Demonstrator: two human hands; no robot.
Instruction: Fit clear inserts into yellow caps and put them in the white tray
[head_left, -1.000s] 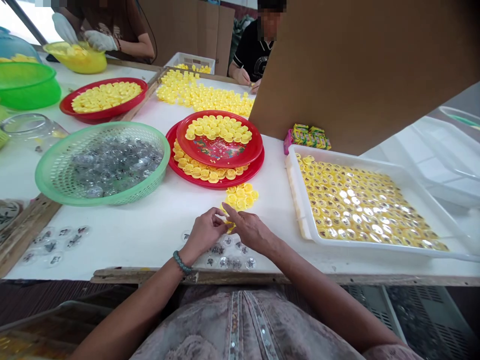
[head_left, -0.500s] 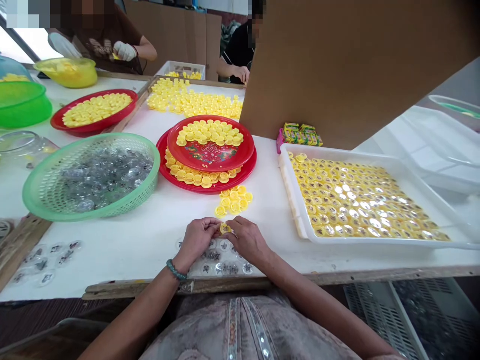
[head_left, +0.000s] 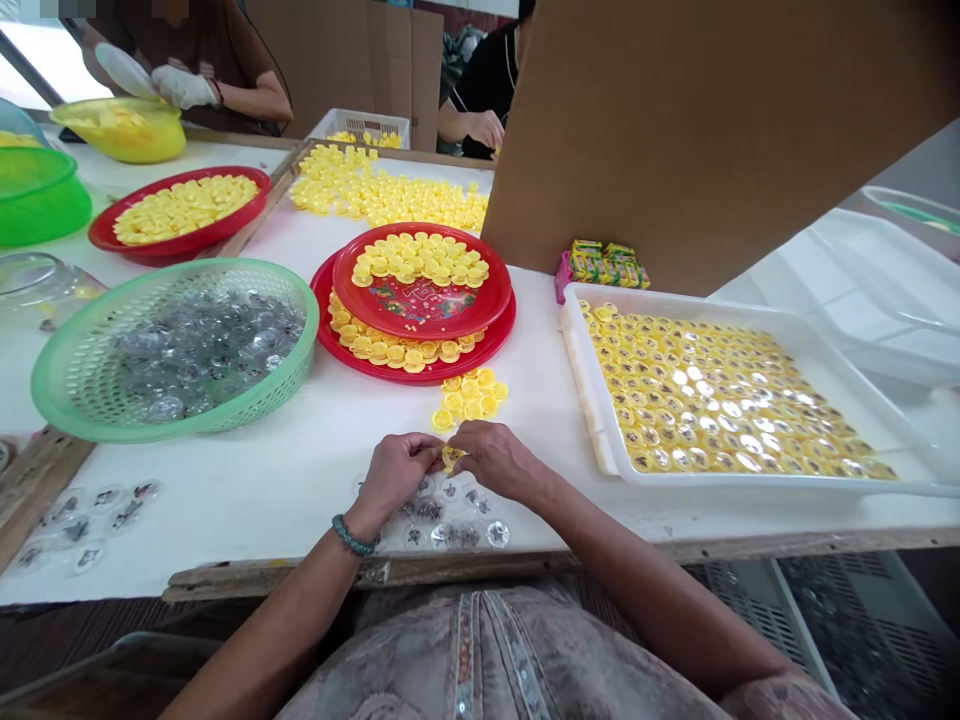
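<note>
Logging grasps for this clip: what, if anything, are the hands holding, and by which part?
A small yellow disc, pinched at its edges between the left hand and the right hand; exact finger contacts are partly hidden.

It looks like a hand-assembly workshop. A brown-shirted co-worker (head_left: 244,55), far left, and a black-shirted co-worker (head_left: 487,80), far centre, share a white wood-edged table (head_left: 262,500); round yellow plastic pieces (head_left: 652,390) line a white rectangular tray (head_left: 589,390), right.

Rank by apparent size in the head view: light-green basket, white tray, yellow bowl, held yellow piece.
1. White tray
2. Light-green basket
3. Yellow bowl (farther off)
4. Held yellow piece
</note>
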